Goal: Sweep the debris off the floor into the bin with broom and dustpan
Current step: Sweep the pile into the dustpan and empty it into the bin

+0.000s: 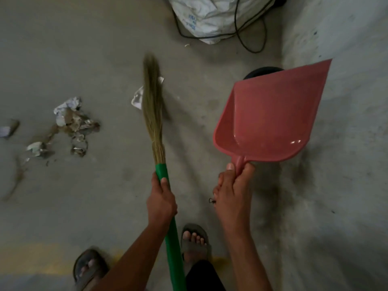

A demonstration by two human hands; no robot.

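My left hand [161,199] grips the green handle of a grass broom [152,106], whose bristles point away from me over the floor. A white scrap of paper [137,97] lies just behind the bristles. My right hand [232,196] holds the handle of a pink dustpan [270,114], raised off the floor and with nothing in it. A pile of crumpled paper and dirt [72,122] lies on the floor to the left, with smaller bits [36,149] beside it. A dark round bin [262,72] shows partly behind the dustpan.
A white sack [212,15] with a black cable [249,36] looped over it sits at the top. A pale wall [346,59] runs along the right. My sandalled feet [194,241] stand at the bottom on the concrete floor.
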